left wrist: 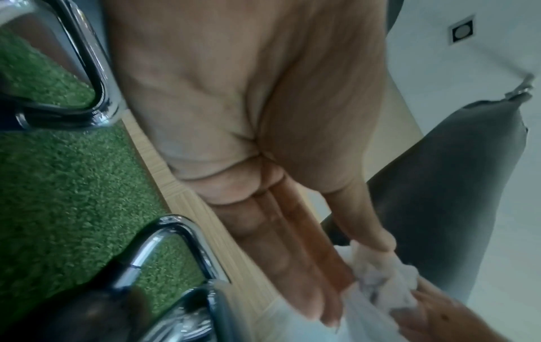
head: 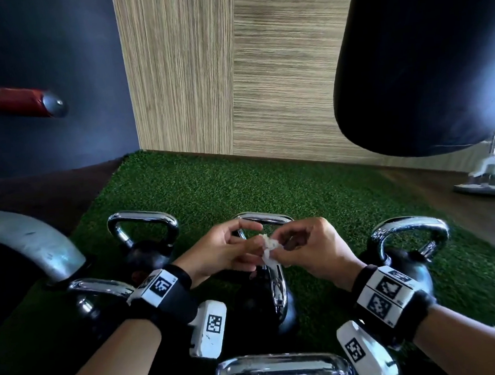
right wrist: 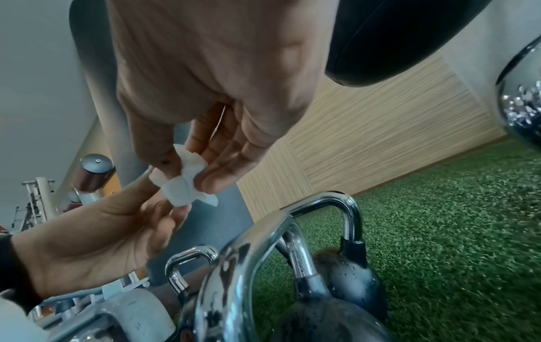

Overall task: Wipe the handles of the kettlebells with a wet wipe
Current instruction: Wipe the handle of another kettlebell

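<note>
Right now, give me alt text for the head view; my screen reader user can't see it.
Both hands, left hand and right hand, pinch a crumpled white wet wipe above chrome-handled kettlebells on green turf. A black punching bag hangs at upper right.

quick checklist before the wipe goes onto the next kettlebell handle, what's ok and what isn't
1. Wet wipe in hand: ok, pinched between left hand and right hand.
2. Wipe spread out for wiping: not ok, it is crumpled into a small wad.
3. Wipe touching a handle: not ok, held in the air above the middle kettlebell.
4. Handles reachable: ok, chrome handles stand upright on the green turf.
5. Wipe still damp: cannot tell.
</note>
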{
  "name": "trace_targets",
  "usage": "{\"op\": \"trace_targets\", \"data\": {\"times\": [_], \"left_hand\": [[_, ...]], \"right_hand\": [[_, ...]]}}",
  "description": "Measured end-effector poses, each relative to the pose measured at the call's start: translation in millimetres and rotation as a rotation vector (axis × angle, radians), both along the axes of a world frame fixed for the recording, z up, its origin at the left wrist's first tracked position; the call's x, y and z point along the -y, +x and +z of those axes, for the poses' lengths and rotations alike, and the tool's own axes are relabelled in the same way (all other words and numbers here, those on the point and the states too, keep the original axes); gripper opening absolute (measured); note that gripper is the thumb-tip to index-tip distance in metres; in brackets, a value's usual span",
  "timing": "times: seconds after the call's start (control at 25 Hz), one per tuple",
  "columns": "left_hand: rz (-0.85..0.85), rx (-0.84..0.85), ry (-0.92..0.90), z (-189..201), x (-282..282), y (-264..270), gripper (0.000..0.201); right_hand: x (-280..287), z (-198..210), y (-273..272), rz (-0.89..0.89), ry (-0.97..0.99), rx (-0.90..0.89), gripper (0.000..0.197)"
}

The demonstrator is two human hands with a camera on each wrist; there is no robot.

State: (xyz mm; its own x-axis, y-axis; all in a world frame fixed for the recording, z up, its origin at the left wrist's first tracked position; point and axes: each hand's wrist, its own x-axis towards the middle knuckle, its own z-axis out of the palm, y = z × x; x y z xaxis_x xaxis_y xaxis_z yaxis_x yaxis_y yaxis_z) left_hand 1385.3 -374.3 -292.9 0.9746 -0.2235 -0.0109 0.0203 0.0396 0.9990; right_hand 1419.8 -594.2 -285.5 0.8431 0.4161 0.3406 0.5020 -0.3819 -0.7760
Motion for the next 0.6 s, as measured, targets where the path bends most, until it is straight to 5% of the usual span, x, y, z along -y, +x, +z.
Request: {"op": "trace_targets", "data": {"times": [0.08,0.16,0.24,0.36,0.48,0.6], "left_hand": [[-0.013,-0.009,0.162,-20.2,-7.6,5.2,0.046],[-0.001,0.038,0.556,-48.0,-12.2,9.1,0.068],[-0.144,0.084,1.012,-76.3,-4.8,4.0,0.112],[-0.31,0.188,1.258,-115.8,17.8,0.0,0.157],[-0.144,0.267,1.28,-143.6,38.8,6.6,0.154],[-0.029,0.451,1.313,-160.4,52.2,13.8,0.114]], "right_hand": [[8.5,-7.7,1.4,-0.067,-0.019,-0.009,0.016],[21.4,-10.6,2.2,-0.148,-0.021,-0.054,0.015],[35.6,-14.2,4.9,-0.209,-0.029,-0.101,0.016],[48.8,-22.9,9.2,-0.261,-0.036,-0.142,0.014],[54.0,-31.2,10.3,-0.255,-0.04,-0.158,0.01],[57.3,-39.8,15.9,-0.251,-0.065,-0.165,0.01]]}}
